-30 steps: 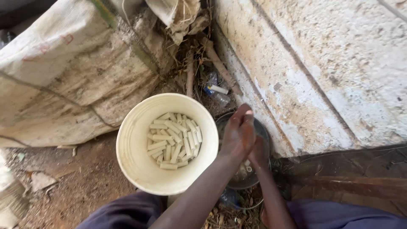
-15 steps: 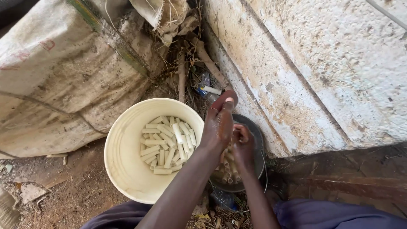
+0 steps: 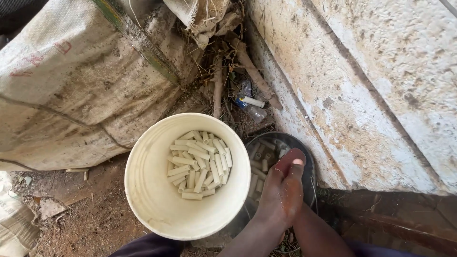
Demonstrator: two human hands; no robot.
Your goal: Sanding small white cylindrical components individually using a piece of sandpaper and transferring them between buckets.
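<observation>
**Dark pail with pale cut pieces, beside white bucket**

Dark pail (image 3: 304,162): round, dark-walled, thin wire handle at its right rim. Stands on the ground at about 5 o'clock in the view, tight against the foot of the wall. Contents: short pale tube-like pieces, seen along the upper-left part of the inside; the rest is hidden under the hands.

Left hand (image 3: 282,192): laid flat over the dark pail, fingers held straight and pressed together, tips pointing toward 1 o'clock. Whether anything lies under the palm cannot be told.

Right hand (image 3: 290,234): almost wholly covered by the left hand and forearm; finger state cannot be told.

White bucket (image 3: 152,204): round, open, cream-white, at 6 to 7 o'clock, rim just touching or overlapping the dark pail's left rim. Contents: pale cut pieces (image 3: 197,164), a loose pile of cylinder-shaped sticks lying crosswise over one another, gathered toward the 1 o'clock side of the floor; the remaining floor is bare.

Woven sack (image 3: 71,85): large, dirty grey-white, filling 9 to 11 o'clock.

Wall (image 3: 371,85): rough, whitewashed and stained, from 12 to 4 o'clock.

Plastic bottle (image 3: 254,110): small, clear, lying among dry sticks and litter at 12 o'clock, above both containers.

Ground (image 3: 81,214): reddish-brown soil at 8 o'clock.
</observation>
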